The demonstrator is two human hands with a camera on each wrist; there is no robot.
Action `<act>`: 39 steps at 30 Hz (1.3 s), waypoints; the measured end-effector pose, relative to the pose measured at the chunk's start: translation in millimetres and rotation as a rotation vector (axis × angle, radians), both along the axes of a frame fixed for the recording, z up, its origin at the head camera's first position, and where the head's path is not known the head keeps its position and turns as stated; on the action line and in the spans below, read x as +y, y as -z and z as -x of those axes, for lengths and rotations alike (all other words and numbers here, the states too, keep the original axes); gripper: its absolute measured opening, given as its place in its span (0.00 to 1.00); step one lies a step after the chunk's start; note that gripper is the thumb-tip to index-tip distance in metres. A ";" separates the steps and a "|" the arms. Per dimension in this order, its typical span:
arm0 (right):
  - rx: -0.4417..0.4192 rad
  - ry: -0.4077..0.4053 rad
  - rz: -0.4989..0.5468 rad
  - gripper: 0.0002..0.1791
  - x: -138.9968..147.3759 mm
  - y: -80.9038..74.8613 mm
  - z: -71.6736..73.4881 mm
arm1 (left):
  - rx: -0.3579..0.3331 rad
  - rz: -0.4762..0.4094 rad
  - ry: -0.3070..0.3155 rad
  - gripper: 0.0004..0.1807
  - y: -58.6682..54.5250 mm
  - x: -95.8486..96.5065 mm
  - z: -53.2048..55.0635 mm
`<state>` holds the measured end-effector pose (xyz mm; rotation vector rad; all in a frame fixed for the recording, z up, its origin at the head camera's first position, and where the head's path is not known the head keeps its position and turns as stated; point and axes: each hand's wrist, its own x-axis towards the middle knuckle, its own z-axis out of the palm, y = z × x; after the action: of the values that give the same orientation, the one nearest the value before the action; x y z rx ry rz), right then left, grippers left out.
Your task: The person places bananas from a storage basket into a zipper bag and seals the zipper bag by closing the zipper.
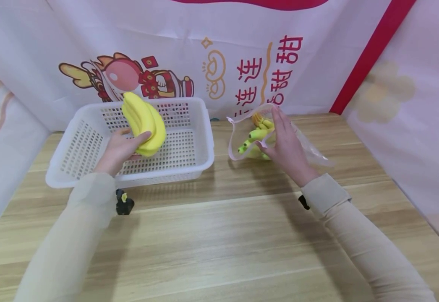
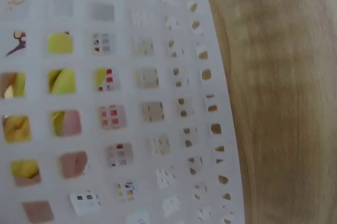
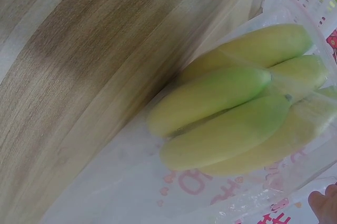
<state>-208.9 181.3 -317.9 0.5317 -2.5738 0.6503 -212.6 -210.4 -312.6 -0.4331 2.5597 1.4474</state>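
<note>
A yellow bunch of bananas (image 1: 144,121) is gripped by my left hand (image 1: 118,149), thumb across its near side, over the white basket (image 1: 166,173). In the left wrist view, the basket's perforated wall (image 2: 124,98) hides most of that hand and bunch. On the right, my right hand (image 1: 289,151) pinches the rim of a clear plastic bag (image 1: 312,151), whose mouth gapes toward the left. Inside it lies another bunch of bananas (image 1: 259,134) with greenish tips. The right wrist view shows these bagged bananas (image 3: 221,129) up close through the film.
Both containers stand on a wood-grain table (image 1: 212,235). Behind them hangs a white printed cloth (image 1: 189,46) with red characters and a cartoon figure. A small black object (image 1: 124,203) shows beside the left cuff.
</note>
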 end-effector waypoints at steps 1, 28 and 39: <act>0.000 0.001 -0.002 0.53 -0.1 -0.1 -0.2 | 0.004 -0.002 0.012 0.60 -1.1 1.8 0.4; -0.013 0.004 -0.003 0.53 0.3 0.3 -0.6 | 0.125 -0.185 0.273 0.45 -26.6 82.7 -8.9; 0.005 0.001 0.000 0.53 1.3 1.6 -0.4 | 0.106 -0.297 0.433 0.34 -25.0 103.3 -12.8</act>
<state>-208.5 182.6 -319.5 0.5311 -2.5689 0.6476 -199.8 -107.1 -287.7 0.2323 2.2606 1.6651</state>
